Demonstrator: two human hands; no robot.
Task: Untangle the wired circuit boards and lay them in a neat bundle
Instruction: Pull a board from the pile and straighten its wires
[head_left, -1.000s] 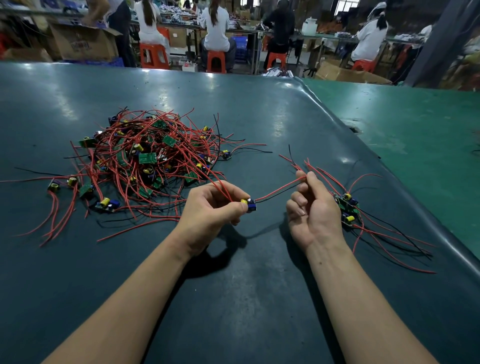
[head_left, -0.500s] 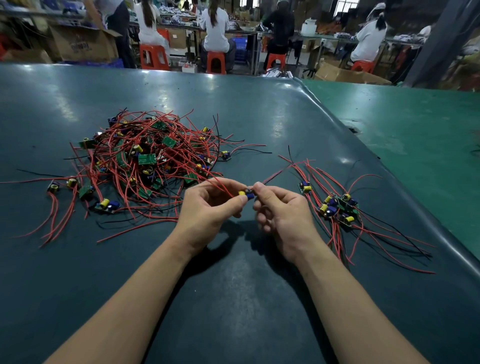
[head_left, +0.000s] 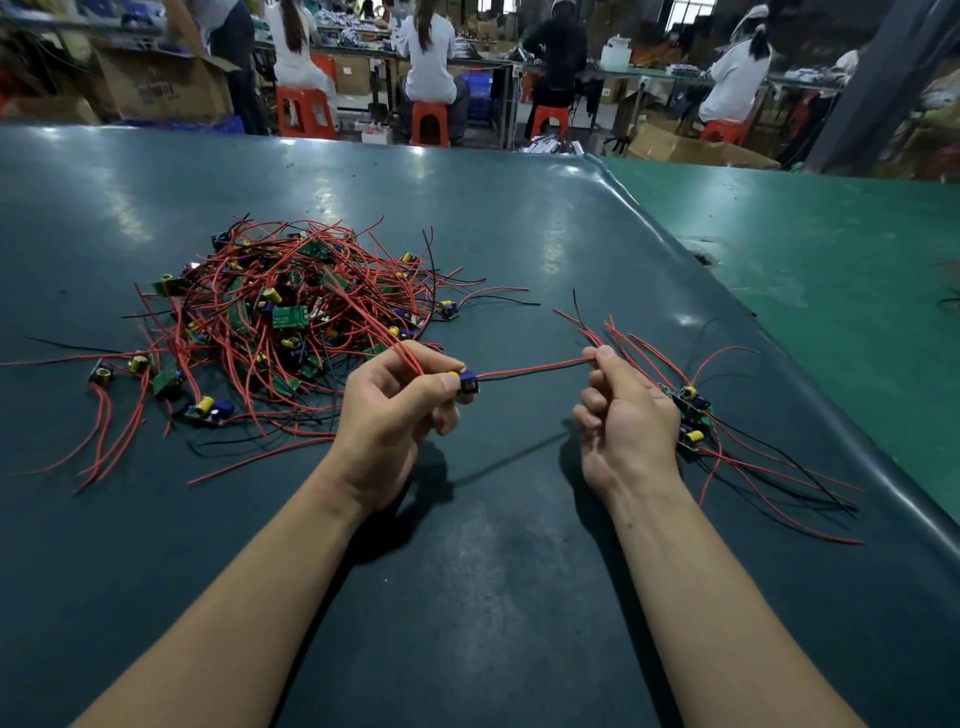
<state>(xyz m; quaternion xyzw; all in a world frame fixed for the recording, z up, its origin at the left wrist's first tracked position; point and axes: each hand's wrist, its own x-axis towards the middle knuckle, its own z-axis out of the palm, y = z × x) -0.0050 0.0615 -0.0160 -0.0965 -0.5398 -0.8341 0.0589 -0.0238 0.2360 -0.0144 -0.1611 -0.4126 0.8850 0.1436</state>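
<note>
Between the thumb and curled fingers of the left hand sits a small circuit board, of which only a blue block and a yellow cap show past the thumb tip; the rest of it is covered by the fingers. From the board a red wire paired with a thin black one runs taut across to the right hand, whose thumb and forefinger pinch its far end while the other fingers curl loosely beneath. More red leads rise from the left fingers back toward the tangled pile, a heap of red and black wires with green boards, yellow capacitors and blue parts, lying just beyond the left knuckles on the dark green table. Just past the right hand's fingers lies the sorted bundle, its boards partly hidden by the hand and its wires fanning out either side. How many boards it holds cannot be made out. Figures seated far beyond the table are blurred.
</note>
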